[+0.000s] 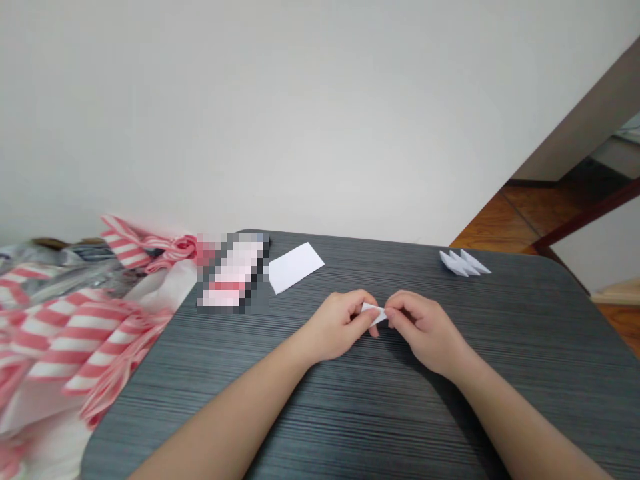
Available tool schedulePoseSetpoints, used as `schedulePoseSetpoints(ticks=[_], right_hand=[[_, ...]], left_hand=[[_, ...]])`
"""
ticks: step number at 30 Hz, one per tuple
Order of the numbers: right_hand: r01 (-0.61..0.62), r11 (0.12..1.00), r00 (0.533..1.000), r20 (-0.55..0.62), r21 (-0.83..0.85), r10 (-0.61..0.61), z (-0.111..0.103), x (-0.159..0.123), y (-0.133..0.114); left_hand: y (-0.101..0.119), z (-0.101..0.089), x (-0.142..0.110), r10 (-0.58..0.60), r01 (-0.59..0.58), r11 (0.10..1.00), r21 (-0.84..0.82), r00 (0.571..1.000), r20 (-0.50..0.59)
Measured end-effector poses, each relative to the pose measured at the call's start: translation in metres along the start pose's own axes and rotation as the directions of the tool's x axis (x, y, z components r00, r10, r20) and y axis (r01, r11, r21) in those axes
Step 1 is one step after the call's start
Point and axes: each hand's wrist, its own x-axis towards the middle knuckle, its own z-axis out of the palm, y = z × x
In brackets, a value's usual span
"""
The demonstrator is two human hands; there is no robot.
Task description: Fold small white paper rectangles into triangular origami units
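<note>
My left hand [337,325] and my right hand [423,330] meet above the middle of the dark grey striped table [400,400]. Between their fingertips they pinch a small folded piece of white paper [373,313], most of it hidden by my fingers. Farther off, beyond my left hand, a flat white paper rectangle [295,267] lies on the table. Several folded white paper triangles [463,263] stand nested together near the far edge, beyond my right hand.
A pixelated, blurred pink-and-white item [233,271] lies at the table's far left corner. Red-and-white striped bags and fabric [75,340] are heaped past the left edge. A white wall [320,113] rises behind the table; a wooden floor [520,220] shows at right.
</note>
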Motion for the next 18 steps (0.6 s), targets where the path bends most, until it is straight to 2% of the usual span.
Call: schedulePoseSetpoints(ticks=[5,9,13,18], right_hand=[[-0.064,0.998,0.993,-0.098,0.015,0.065,-0.003,-0.0002,-0.0013],[-0.126,0.992,0.98,-0.154,0.021,0.128,-0.0044,0.0003,-0.0004],[-0.17,0.985,0.975,-0.137,0.039,0.174,-0.0041,0.0,0.0011],[-0.16,0.986,0.98,-0.109,0.048,0.164,-0.0047,-0.0006,0.0042]], left_hand=[[-0.0029,0.0011,0.0,-0.014,0.012,0.993,-0.116,1.0,-0.019],[-0.0019,0.0001,-0.0004,-0.02,0.017,0.997,-0.077,0.999,-0.032],[-0.0006,0.0001,-0.0003,-0.022,0.019,0.998,-0.063,0.998,-0.054],[-0.0029,0.0021,-0.0002,-0.022,0.018,0.997,-0.072,0.998,-0.06]])
